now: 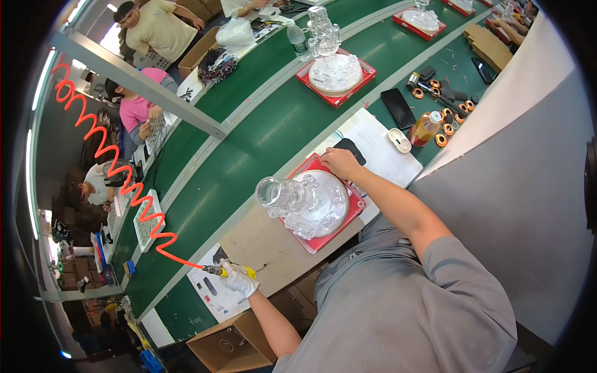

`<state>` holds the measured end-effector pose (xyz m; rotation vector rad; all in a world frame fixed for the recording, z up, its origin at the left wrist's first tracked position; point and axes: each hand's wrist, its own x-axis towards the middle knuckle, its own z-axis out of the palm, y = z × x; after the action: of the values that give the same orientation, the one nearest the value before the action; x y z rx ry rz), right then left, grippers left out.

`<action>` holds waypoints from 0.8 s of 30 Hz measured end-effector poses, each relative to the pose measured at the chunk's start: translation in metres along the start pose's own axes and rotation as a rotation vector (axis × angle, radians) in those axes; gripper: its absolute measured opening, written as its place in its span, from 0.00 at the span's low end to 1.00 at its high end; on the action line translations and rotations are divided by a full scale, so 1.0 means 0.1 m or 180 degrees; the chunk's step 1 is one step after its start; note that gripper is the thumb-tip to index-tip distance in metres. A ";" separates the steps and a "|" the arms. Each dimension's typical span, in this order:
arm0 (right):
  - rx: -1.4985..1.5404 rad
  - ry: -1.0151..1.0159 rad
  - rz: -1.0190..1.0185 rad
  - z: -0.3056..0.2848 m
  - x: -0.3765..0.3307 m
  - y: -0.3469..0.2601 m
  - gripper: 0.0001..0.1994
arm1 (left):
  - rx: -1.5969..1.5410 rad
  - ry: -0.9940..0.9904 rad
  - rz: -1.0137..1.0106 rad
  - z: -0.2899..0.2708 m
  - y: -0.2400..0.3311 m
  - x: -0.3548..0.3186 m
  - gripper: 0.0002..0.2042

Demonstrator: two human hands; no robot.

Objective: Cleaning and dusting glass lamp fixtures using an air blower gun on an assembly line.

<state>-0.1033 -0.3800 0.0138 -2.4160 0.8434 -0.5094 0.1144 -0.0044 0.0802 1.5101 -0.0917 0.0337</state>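
Observation:
My left hand (239,280), in a white glove, is wrapped round a yellow air blow gun (250,272) with a thin dark nozzle. An orange coiled air hose (121,168) runs from its metal fitting up to the top left. My bare right hand (341,163) has its fingers closed at the far corner of a red square tray (354,204). On that tray sits a clear plastic assembly (320,205), with a round disc base and a ribbed cylinder leaning left. A black rounded object (350,149) lies just beyond my right hand.
A green conveyor (249,137) carries similar red trays (336,81) farther off. To the right are a black phone (398,108), a drink bottle (425,128), a white case (399,140) and several copper-coloured rings (448,128). An open cardboard box (230,345) stands below my left arm. Co-workers sit across.

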 end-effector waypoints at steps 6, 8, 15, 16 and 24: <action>-0.1361 -0.1254 -0.0578 0.05 0.23 0.02 0.10 | -0.0039 0.0108 0.0030 0.04 0.05 -0.03 0.07; -0.1770 -0.1445 -0.0628 0.04 0.20 0.01 0.10 | -0.0151 0.0037 -0.0051 0.01 0.02 0.00 0.08; -0.0906 -0.1094 -0.0660 -0.14 -0.14 0.06 0.10 | -0.0111 -0.0039 -0.0100 -0.05 -0.02 0.04 0.08; -0.0637 -0.0964 -0.0547 -0.15 -0.20 0.08 0.10 | -0.0138 -0.0037 -0.0102 -0.03 0.00 0.03 0.07; -0.0648 -0.0822 -0.0292 -0.26 -0.56 0.03 0.10 | 0.0005 0.0055 -0.0060 0.07 0.03 -0.04 0.04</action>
<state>-0.1592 -0.3542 0.0229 -2.6426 0.7037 -0.1431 0.1100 -0.0110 0.0837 1.5120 -0.0635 0.0316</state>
